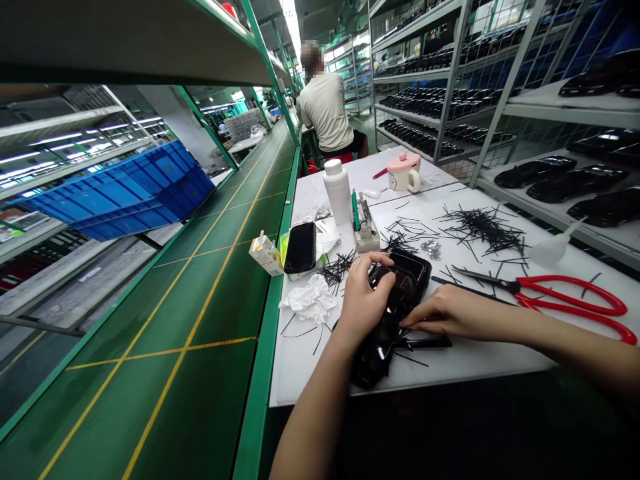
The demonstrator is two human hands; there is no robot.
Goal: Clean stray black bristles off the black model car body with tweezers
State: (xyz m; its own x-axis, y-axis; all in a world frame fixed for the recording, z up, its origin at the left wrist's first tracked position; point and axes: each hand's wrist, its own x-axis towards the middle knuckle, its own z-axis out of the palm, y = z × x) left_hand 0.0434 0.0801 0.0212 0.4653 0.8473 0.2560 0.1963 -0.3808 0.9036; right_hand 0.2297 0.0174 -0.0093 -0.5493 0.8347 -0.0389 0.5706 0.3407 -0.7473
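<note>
A glossy black model car lies on the white tabletop in front of me, its long side running away from me. My left hand curls over its upper part, thumb and fingers gripping the body. At the car's right side my right hand is closed, fingertips pressed together against it; whatever they pinch is hidden. Below those fingers a black door-like piece sticks out from the car's side. Thin black strips lie loose near my left hand. Red-handled scissors rest beyond my right wrist.
A phone, crumpled tissue, white bottle, lidded mug and a pile of black strips occupy the table. A green conveyor runs along the left. Racks of black car bodies stand right; a person sits ahead.
</note>
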